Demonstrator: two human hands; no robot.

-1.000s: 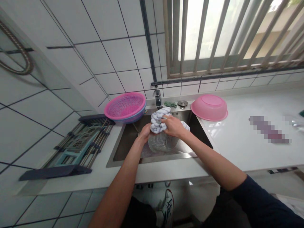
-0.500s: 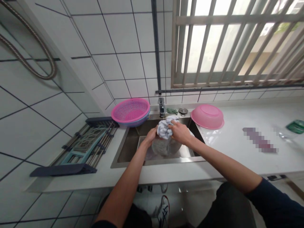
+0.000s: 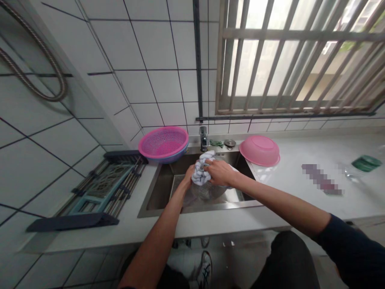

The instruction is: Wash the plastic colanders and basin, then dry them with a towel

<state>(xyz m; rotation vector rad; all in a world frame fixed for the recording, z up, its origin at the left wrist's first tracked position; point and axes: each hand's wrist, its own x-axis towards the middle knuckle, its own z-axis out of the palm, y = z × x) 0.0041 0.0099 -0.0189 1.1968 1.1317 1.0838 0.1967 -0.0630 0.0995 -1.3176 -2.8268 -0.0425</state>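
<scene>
My right hand is closed on a bunched white-and-grey cloth, its fingers pressing into the folds. Under the cloth, a round, see-through or mesh-like bowl is tilted over the sink. My left hand grips the left side of this bowl, close against the cloth; its fingertips are hidden. What the bowl is made of is hard to tell. Behind the hands stands the faucet at the back of the sink.
A pink basket sits in a blue basin at the sink's back left corner. An upside-down pink basin lies right of the sink. A folded rack occupies the left counter. Near the faucet are a green scrubber and a drain strainer.
The cloth and my right hand have moved a little left and down along the bowl. My left hand keeps its place beside them. The view has tilted slightly.
</scene>
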